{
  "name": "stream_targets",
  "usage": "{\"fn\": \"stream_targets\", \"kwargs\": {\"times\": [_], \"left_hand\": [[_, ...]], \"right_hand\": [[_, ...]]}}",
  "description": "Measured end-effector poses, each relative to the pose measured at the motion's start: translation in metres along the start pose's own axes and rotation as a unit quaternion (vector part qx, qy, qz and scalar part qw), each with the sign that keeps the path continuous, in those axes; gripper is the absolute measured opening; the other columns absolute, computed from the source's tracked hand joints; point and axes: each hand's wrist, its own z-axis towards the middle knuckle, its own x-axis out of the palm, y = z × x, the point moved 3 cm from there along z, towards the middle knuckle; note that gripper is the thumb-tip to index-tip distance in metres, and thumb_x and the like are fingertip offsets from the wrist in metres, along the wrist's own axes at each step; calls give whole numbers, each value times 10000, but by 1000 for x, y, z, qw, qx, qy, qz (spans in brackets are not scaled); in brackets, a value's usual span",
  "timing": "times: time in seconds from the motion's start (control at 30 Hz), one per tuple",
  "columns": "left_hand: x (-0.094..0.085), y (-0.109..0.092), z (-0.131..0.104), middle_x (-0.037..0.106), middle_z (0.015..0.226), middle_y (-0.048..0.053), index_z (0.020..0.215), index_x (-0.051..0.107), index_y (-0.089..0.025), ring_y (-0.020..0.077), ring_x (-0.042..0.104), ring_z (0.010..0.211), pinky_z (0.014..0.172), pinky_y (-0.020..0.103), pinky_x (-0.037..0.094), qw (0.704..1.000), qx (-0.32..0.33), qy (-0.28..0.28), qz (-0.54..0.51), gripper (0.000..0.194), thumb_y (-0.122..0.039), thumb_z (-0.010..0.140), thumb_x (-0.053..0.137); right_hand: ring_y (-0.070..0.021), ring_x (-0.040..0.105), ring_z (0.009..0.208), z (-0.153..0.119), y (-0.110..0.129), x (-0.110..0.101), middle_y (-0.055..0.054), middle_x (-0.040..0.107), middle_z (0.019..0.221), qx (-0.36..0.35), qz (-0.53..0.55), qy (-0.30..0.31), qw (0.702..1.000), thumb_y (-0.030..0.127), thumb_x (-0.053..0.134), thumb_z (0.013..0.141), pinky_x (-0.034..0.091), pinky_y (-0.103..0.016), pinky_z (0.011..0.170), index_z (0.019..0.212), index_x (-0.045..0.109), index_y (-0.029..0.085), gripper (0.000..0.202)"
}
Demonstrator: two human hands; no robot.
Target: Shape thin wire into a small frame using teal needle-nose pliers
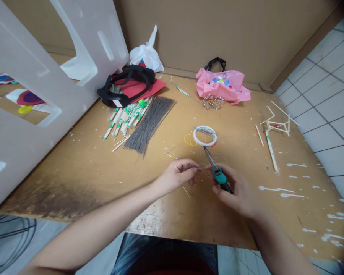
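Note:
My left hand (180, 172) is closed, its thumb and fingertips pinching a thin wire (202, 168) above the table. The wire reaches across to the fingertips of my right hand (237, 191). That hand is wrapped round a pair of pliers (218, 173) with teal and black handles, their metal jaws pointing up and away to the left. Just beyond the jaws lies a white ring (197, 139) with short grey wires across it. A curled yellow wire (192, 143) rests on the ring's left. Whether the plier jaws are parted is too small to tell.
To the left lie a bundle of grey wires (150, 126), paper-wrapped chopsticks (123, 121) and a black headband-like frame (129, 86). At the back are a pink bag (200, 82) and a wire bundle (213, 102). A stick structure (278, 125) stands right; a white plastic panel (83, 49) borders the left.

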Motion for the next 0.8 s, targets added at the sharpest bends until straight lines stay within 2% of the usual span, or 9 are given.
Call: {"fn": "stream_targets", "kwargs": {"times": [0.13,0.3,0.43,0.57,0.7,0.8], "left_hand": [[0,-2,0,631,571,-5,825,580,-123,101,592,450,463,217,472,1000,-9,2,6,301,-405,752,652],[0,-2,0,628,564,0,790,559,-126,96,588,469,488,213,471,1000,5,-13,14,273,-381,749,648],[0,-2,-1,593,521,-27,808,537,-131,64,513,392,418,174,396,999,-9,-13,36,251,-367,772,611],[0,-1,-1,578,517,-28,825,533,-126,60,490,379,403,167,365,998,-4,-4,61,261,-385,806,562],[-3,-3,0,574,529,-37,845,506,-143,57,468,375,406,170,357,997,28,-44,58,264,-406,840,519],[-8,-9,-1,569,550,-38,847,503,-151,59,476,402,431,174,368,990,64,-93,84,237,-387,865,489]], "right_hand": [[-177,559,782,0,3,1,-41,612,907,-26,-50,-6,998,152,547,714,447,-313,708,1107,571,213,398],[-185,578,817,-1,3,-2,-42,624,934,-40,-53,-6,998,144,547,718,457,-318,733,1121,570,220,411],[-174,581,767,-1,2,-1,-36,631,901,-32,-54,-5,998,145,549,723,466,-314,712,1125,569,217,409],[-199,597,872,2,1,1,-62,629,1004,-42,-60,-6,997,136,546,716,474,-343,786,1114,558,214,406],[-242,571,1028,0,0,-8,-97,581,1133,-64,-78,-65,993,168,547,727,457,-386,868,1142,523,222,419],[-222,602,896,-7,-3,-16,-79,609,1029,-41,-143,-99,984,198,549,727,475,-364,787,1143,514,223,418]]}}
